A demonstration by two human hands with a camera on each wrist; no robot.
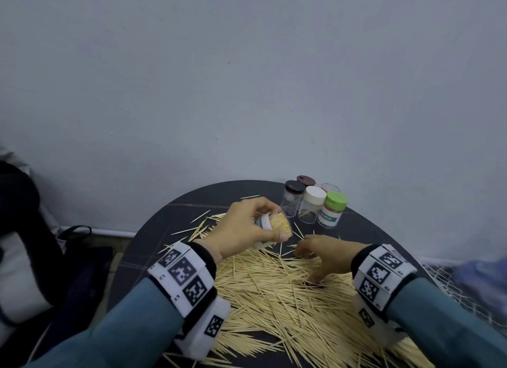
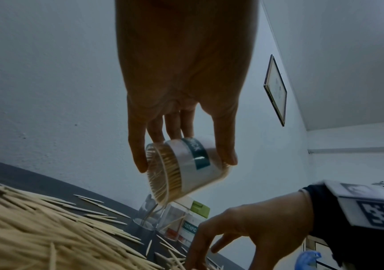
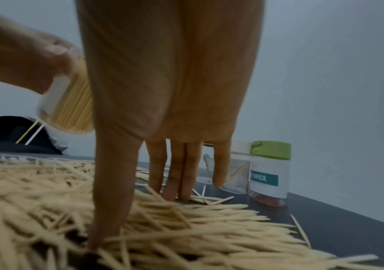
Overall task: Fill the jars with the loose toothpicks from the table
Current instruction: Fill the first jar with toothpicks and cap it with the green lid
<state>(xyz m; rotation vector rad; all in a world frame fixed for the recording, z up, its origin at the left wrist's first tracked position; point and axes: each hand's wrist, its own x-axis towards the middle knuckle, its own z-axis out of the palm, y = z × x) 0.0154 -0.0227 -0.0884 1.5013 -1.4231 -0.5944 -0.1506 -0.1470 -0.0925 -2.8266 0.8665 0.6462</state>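
Wooden toothpicks [image 1: 288, 293] lay in one broad heap, far too many to count, across the near and middle part of a dark round table [image 1: 170, 225], most with their long axes running roughly left to right, a few strays pointing toward the far wall. One open clear jar [image 1: 270, 226], packed with toothpicks and wearing a white label with a teal band, was held above the heap, tilted with its mouth toward the right and far side; the sticks inside ran along the jar's own axis. The left hand [image 1: 244, 227] gripped it, fingers curled over the top and thumb under the near side. Just right of it, the right hand [image 1: 323, 253] reached down into the pile, fingers nearly straight and close together, tips touching the toothpicks and holding none that could be seen. At the far edge of the table stood five more jars in a cluster: two with dark brown lids [image 1: 295, 188], one white-lidded [image 1: 315, 195], one green-lidded [image 1: 335, 199], and one clear jar [image 1: 330, 188] behind, its lid unclear.
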